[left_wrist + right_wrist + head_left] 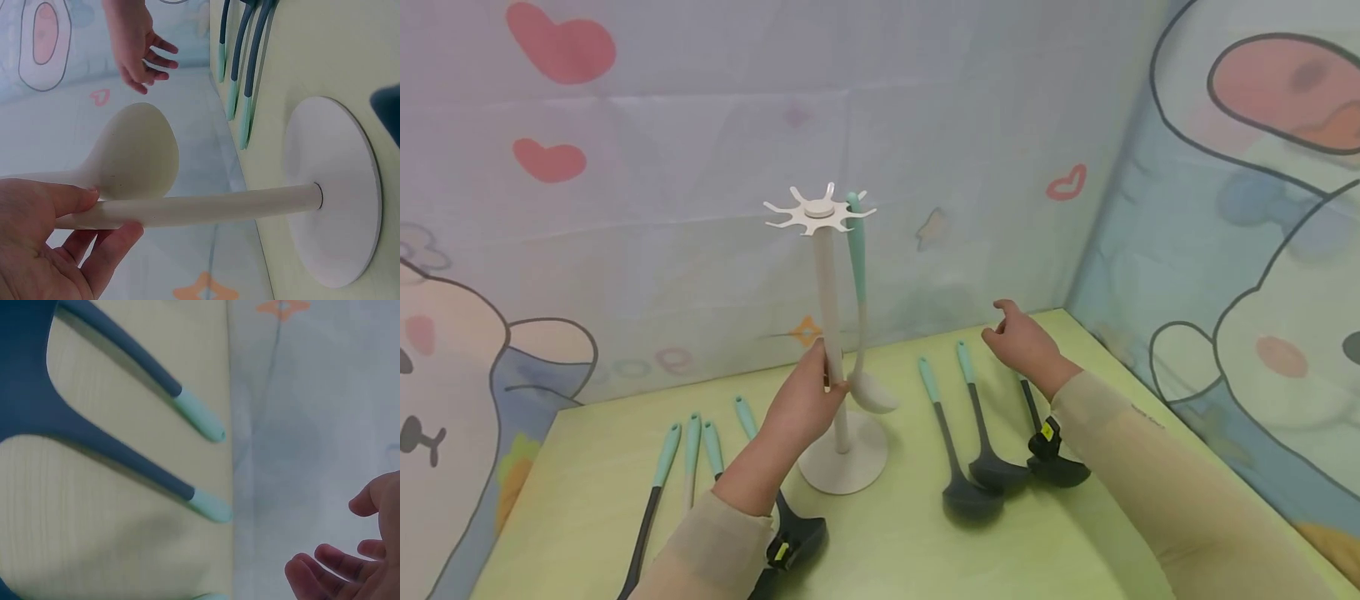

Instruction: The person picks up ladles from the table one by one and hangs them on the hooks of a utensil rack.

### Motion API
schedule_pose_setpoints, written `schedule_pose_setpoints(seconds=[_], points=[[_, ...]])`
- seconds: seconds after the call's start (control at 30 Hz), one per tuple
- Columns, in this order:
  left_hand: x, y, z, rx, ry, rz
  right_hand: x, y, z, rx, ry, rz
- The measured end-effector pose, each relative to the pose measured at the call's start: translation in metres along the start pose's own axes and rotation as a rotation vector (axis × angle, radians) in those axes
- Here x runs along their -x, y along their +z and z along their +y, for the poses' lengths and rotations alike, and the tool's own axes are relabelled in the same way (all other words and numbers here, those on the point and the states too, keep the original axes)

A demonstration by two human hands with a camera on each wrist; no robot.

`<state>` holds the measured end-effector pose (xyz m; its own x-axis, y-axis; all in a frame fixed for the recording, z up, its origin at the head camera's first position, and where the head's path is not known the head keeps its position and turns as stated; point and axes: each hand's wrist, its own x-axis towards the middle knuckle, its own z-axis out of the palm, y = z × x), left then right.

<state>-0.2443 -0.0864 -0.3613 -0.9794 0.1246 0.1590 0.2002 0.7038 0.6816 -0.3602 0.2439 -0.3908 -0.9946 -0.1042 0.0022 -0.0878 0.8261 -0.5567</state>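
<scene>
My left hand [801,402] grips the pole of a white utensil rack [826,292], thumb on one side and fingers on the other in the left wrist view. From one of the rack's top hooks hangs a white ladle [874,394] with a mint handle, its bowl close beside my left thumb. At the right, my right hand [1021,340] hovers with loosely bent fingers and holds nothing. Below it lie several dark utensils with mint handles, among them a dark ladle [972,502] and another deep-headed utensil [997,472]. The right forearm partly hides a third dark utensil [1063,472].
The rack's round base [865,471] stands on a pale yellow-green table [895,550]. More mint-handled utensils lie at the left, including a dark long-handled one [643,525], partly covered by my left arm. A patterned cloth backdrop [700,208] rises behind the table and at the right.
</scene>
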Motion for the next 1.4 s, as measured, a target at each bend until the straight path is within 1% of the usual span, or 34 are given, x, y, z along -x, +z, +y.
schedule_pose_setpoints(seconds=[0.13, 0.23, 0.37, 0.53, 0.73, 0.83, 0.97, 1.07, 1.4], points=[[0.000, 0.000, 0.000, -0.001, -0.007, -0.002, -0.007, 0.001, 0.017, 0.003, 0.058, -0.040], [-0.001, 0.000, 0.000, 0.004, -0.016, -0.007, -0.012, 0.002, 0.030, -0.014, 0.105, -0.070], [-0.002, 0.000, -0.001, 0.009, -0.009, -0.001, -0.015, 0.004, 0.042, -0.020, 0.144, -0.102], [0.000, 0.000, -0.002, 0.010, -0.002, 0.008, -0.017, 0.010, 0.053, -0.039, 0.191, -0.175], [0.002, 0.000, -0.002, 0.017, -0.004, 0.005, -0.017, 0.018, 0.063, -0.110, 0.288, -0.260], [0.001, 0.000, -0.001, 0.017, -0.006, 0.003, -0.016, 0.019, 0.065, -0.104, 0.317, -0.298], [0.000, 0.000, -0.001, 0.018, -0.004, 0.000, -0.016, 0.020, 0.064, -0.057, 0.317, -0.337], [0.001, -0.001, 0.000, 0.025, -0.007, -0.005, -0.017, 0.021, 0.063, -0.038, 0.319, -0.350], [0.002, -0.002, 0.001, 0.029, -0.014, -0.022, -0.020, 0.024, 0.066, -0.020, 0.335, -0.352]])
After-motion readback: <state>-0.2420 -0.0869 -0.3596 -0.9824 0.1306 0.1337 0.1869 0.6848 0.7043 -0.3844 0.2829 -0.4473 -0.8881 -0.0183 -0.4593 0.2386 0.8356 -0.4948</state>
